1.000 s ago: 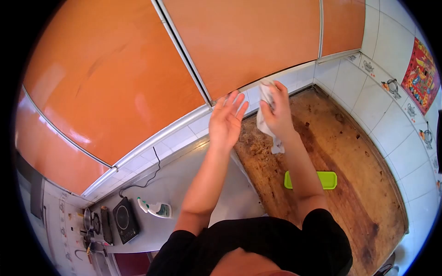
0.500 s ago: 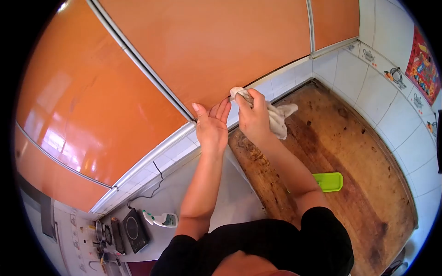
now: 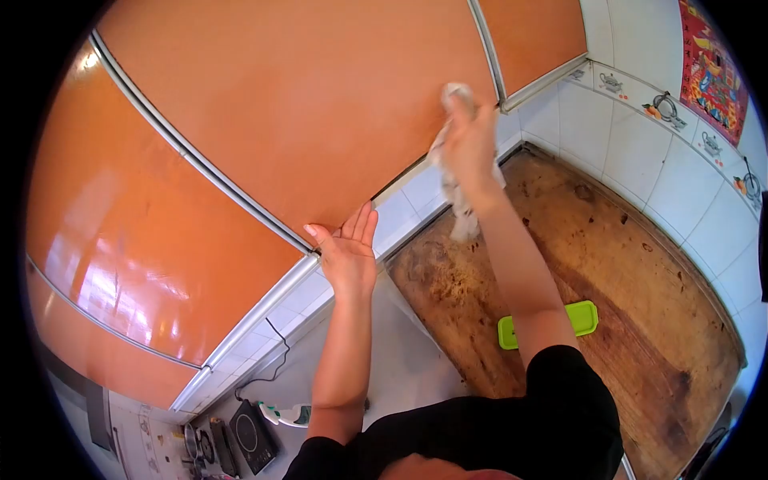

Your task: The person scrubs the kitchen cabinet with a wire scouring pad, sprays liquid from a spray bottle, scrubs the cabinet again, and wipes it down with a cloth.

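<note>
My right hand (image 3: 472,148) grips a pale, stained cloth (image 3: 464,216) and presses its bunched upper end near the lower right corner of the middle orange cabinet door (image 3: 320,104). Part of the cloth hangs below the hand, and the hand is slightly blurred. Lower and to the left, my left hand (image 3: 350,252) is open, palm up, with fingers spread at the bottom edge of the same door. Its fingertips touch or nearly touch that edge. No object shows in the left palm.
Below lies a stained wooden board (image 3: 640,288) with a lime-green tray (image 3: 586,318) partly hidden under my right forearm. On the grey counter (image 3: 400,336) stand a black induction cooker (image 3: 252,436) and a white spray bottle (image 3: 284,414). A tiled wall (image 3: 640,152) bounds the right side.
My right hand has moved up and right with the cloth, away from my left hand toward the door's right corner. The view has shifted; my left hand stays open at the door's bottom edge.
</note>
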The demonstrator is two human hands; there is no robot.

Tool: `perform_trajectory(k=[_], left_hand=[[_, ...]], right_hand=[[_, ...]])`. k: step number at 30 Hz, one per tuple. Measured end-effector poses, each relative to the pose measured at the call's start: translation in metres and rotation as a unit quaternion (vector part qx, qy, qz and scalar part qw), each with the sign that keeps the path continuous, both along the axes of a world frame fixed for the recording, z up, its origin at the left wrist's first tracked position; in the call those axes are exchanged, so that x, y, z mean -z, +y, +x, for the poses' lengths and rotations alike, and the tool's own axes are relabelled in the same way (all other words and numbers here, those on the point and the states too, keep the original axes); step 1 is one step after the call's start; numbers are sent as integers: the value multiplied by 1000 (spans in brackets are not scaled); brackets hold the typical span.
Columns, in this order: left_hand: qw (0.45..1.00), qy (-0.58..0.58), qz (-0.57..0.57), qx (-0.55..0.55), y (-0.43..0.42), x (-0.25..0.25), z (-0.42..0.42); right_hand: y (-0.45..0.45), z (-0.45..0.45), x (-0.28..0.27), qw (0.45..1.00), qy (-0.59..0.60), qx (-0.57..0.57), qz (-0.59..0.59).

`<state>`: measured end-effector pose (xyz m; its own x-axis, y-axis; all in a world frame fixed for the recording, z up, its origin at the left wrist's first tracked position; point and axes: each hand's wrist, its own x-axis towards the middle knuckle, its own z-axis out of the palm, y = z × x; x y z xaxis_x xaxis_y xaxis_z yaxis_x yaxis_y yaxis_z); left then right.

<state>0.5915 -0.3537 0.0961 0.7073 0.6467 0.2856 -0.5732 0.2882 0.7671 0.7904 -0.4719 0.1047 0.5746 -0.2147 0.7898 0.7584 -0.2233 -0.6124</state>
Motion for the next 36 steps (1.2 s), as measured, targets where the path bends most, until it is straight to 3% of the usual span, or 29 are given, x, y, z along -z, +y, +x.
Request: perform_trajectory(k=[3, 7, 11, 14, 20, 23, 32, 36], left_hand=[[1000, -7, -3, 12, 1, 0, 5], [1000, -6, 18, -3, -2, 0, 9], [1000, 6, 24, -17, -5, 2, 7], [999, 8, 31, -21, -4, 0, 8], [999, 16, 36, -26, -4, 3, 7], [999, 5, 37, -19, 1, 4, 9], [1000, 3, 31, 0, 7, 6, 9], [999, -3, 50, -8, 5, 7, 8]], right_hand=[[-16, 22, -10, 995, -67, 74, 19], [-11, 12, -4, 986, -142, 72, -40], [-23, 20, -18, 998, -36, 20, 53], [2, 7, 3, 989, -142, 40, -29], [-26, 45, -30, 994, -78, 72, 27], [-26, 43, -56, 986, -145, 84, -18], [-54, 78, -97, 995, -90, 26, -42], [-66, 87, -108, 993, -40, 91, -57]])
